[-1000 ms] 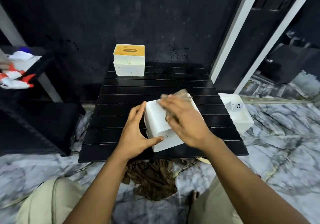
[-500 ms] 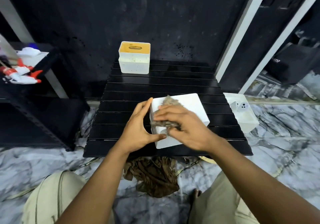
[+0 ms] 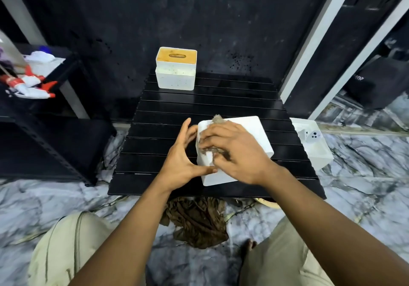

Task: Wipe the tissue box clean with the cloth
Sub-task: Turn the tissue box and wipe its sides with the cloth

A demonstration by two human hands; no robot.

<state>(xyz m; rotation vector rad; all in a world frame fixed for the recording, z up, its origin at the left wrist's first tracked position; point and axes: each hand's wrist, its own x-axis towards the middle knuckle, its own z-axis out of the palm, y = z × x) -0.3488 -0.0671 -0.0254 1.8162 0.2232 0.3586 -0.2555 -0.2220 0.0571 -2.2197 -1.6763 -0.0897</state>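
Pressing the cloth [image 3: 215,121] flat under your right hand [image 3: 238,150], fingers closed over it, you're rubbing the near-left top of the tissue box [image 3: 252,135] on the black table [image 3: 168,113]. Your left hand [image 3: 181,159] braces the box's left side, spread, thumb at the near corner. Keep that brace firm and stroke away from it, overlapping passes toward the far-right edge.

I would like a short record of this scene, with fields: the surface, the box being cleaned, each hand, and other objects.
surface: black slatted table
box being cleaned: white tissue box, near the front edge
right hand: presses a grey-brown cloth on the box top
left hand: steadies the box's left side
other objects: second tissue box with orange lid at the far edge; brown rag on the marble floor
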